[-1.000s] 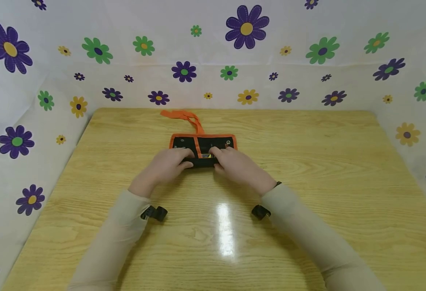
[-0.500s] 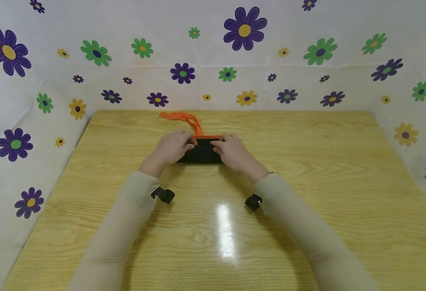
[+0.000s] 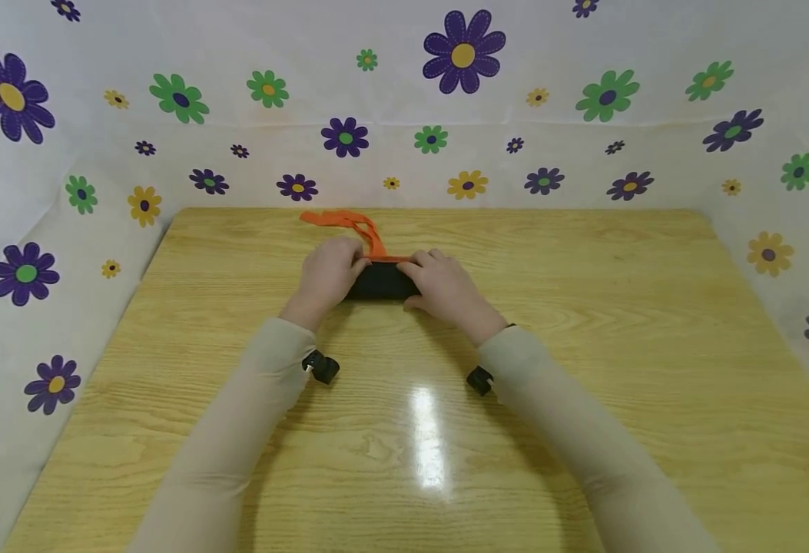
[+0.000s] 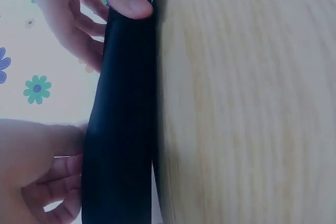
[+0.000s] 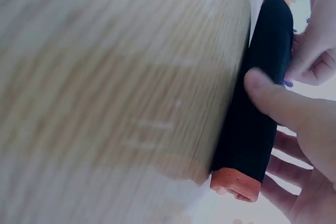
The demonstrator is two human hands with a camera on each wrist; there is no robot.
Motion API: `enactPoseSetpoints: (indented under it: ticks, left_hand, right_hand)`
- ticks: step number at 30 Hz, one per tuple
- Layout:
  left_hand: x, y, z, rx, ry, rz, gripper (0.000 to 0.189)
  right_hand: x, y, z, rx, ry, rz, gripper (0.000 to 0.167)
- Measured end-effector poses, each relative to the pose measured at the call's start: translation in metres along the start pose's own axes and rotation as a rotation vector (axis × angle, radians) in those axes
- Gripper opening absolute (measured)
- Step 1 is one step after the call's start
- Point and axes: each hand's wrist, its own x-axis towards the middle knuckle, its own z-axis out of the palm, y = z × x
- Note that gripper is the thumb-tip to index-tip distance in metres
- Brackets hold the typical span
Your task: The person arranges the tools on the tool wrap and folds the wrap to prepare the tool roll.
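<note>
A black fabric tool roll (image 3: 379, 281) with orange trim lies across the back half of the table, rolled into a narrow bundle. My left hand (image 3: 331, 273) grips its left part, thumb at the top edge; in the left wrist view its curled fingers (image 4: 60, 182) show along the far side. On the right part, my right hand (image 3: 445, 288) holds the bundle with the thumb (image 5: 265, 90) on the near face and the fingers behind. The orange trim (image 5: 236, 183) shows at the right end in the right wrist view. An orange tie strap (image 3: 349, 220) trails from the far edge. The roll's inside is hidden.
The light wooden table (image 3: 584, 346) spreads out on both sides and in front of the roll. A white flower-print cloth (image 3: 390, 100) stands behind and along the sides. Small black cameras (image 3: 323, 367) hang at both wrists.
One second ago the printed inner face and a small label showed. Both hands have turned the near edge away from me, so the roll is now narrower and plain black.
</note>
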Motion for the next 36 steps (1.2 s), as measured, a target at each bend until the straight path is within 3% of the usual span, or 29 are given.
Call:
enactPoseSetpoints:
  ticks: [4,9,11,16,20,23,28,30,36]
  left_hand:
    - [0.000,-0.006,0.004,-0.006,0.013,0.041,0.030]
    - [-0.005,-0.016,0.006,0.047,-0.137,0.138,0.065]
    - [-0.007,-0.019,0.005,0.035,-0.178,0.158,0.069]
    - [-0.008,-0.022,0.000,-0.029,-0.207,0.184,0.039]
    - [-0.007,-0.022,-0.007,-0.081,-0.286,0.212,0.031]
    - [-0.006,-0.021,-0.012,-0.127,-0.378,0.197,0.036]
    - [-0.006,-0.018,-0.017,-0.208,-0.528,0.116,0.048]
    - [-0.006,-0.017,-0.016,-0.183,-0.526,0.103,0.048]
    - [-0.003,-0.021,-0.002,0.051,-0.356,0.129,0.036]
  right_hand:
    - [0.005,0.003,0.002,0.012,-0.035,0.019,0.055]
    - [0.008,0.009,0.004,0.147,-0.073,0.104,0.043]
    - [0.008,0.011,0.004,0.183,-0.088,0.118,0.036]
    - [0.004,0.014,0.001,0.282,-0.116,0.113,0.030]
    - [0.001,0.016,-0.001,0.316,-0.117,0.118,0.033]
    - [-0.001,0.018,-0.004,0.279,-0.115,0.117,0.033]
    - [0.001,0.018,-0.004,0.287,-0.145,0.143,0.034]
    - [0.001,0.019,-0.002,0.295,-0.148,0.158,0.033]
    - [-0.001,0.022,0.007,0.246,-0.090,0.173,0.030]
